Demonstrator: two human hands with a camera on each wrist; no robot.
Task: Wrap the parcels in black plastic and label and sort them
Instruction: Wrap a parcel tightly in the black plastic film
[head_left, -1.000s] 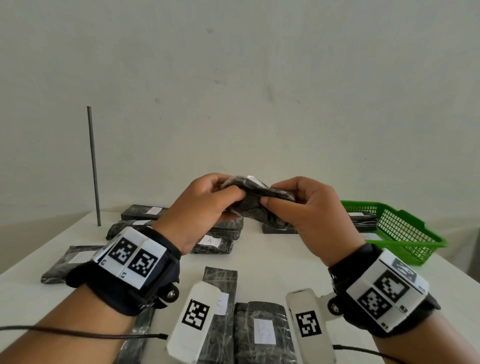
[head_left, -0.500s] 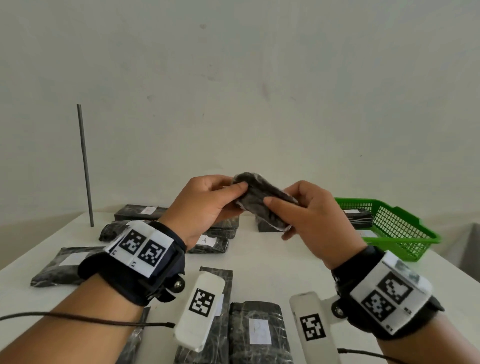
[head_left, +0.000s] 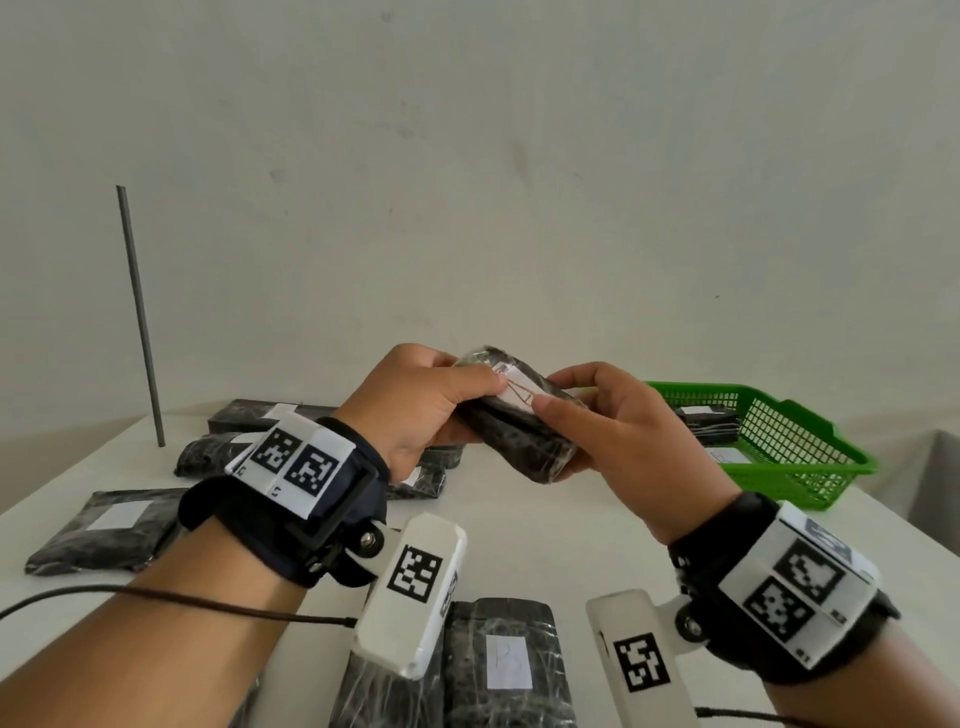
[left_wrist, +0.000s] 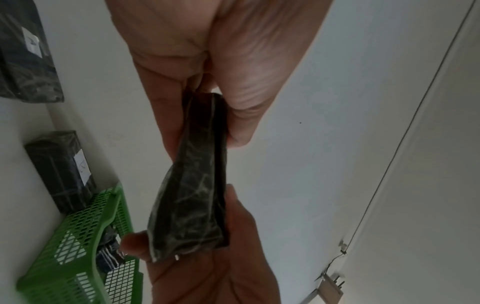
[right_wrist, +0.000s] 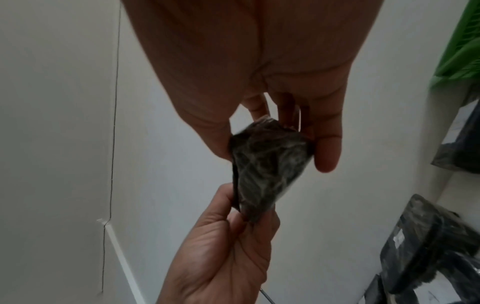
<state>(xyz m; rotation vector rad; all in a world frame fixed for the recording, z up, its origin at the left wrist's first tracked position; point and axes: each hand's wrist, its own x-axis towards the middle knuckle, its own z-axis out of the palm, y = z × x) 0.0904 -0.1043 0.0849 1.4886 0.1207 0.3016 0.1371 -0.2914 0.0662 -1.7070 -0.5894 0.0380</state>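
parcel (head_left: 519, 413) held in the air above table (head_left: 545, 525), long axis running between the hands, label (head_left: 514, 392) up. left hand (head_left: 415, 410) pinches far end, right hand (head_left: 618, 436) clasps near end. green basket (head_left: 789, 441) lies nearer the right hand.

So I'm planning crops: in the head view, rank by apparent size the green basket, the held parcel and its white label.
1. green basket
2. held parcel, though it is nearer the camera
3. white label
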